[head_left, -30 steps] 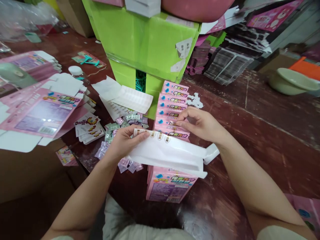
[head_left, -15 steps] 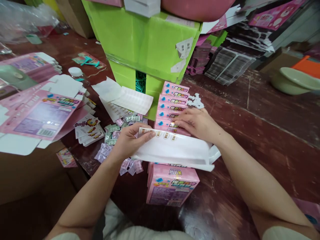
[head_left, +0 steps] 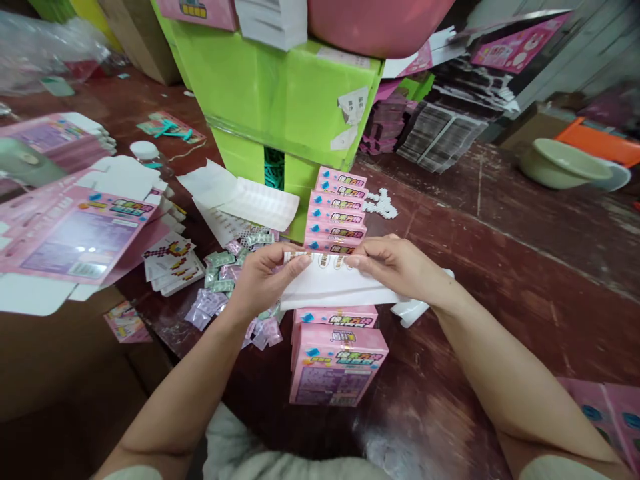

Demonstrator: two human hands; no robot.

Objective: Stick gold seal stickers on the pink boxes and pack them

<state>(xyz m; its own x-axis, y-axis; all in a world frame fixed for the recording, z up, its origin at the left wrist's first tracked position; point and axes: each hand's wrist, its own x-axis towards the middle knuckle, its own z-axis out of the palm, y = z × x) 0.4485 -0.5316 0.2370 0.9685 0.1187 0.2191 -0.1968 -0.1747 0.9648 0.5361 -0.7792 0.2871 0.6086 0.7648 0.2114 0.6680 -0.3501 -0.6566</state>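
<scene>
White label strip (head_left: 340,288), printed w/ small oval marks along its top edge, is at clock ctr, stretched btwn both hands. L hand (head_left: 267,277) has its L end: thumb on front face, fingers bent behind, pinching the edge. R hand (head_left: 400,268) pinches same top edge further along, thumb vs. index; its other fingers curl in, tips hidden. Loose white curl (head_left: 411,312) sits btwn 3 & 4 o'clock, just by R wrist; can't tell if it's joined to strip.

Row of pink boxes (head_left: 335,217) runs away at 12, close-packed, partly covered by strip. Front pink box (head_left: 340,367) stands upright at 6, nearest the body, purple panel facing out.

Sm. sachets (head_left: 220,273), green/pink/purple, lie in a heap at 9, next to L hand. Printed cards (head_left: 175,263) stacked beyond, also 9. Flat pink cartons (head_left: 90,230) piled btwn 9 & 10. Paper sheets (head_left: 267,201) at 10, w/ white-capped bottle (head_left: 144,152) farther out, same dir. Lg. green carton (head_left: 280,80) towers btwn 11 & 12, pink basin (head_left: 380,27) on top. White pcs (head_left: 381,205) at 1, beside the row. Pale green bowl (head_left: 560,163) far off at 2.
</scene>
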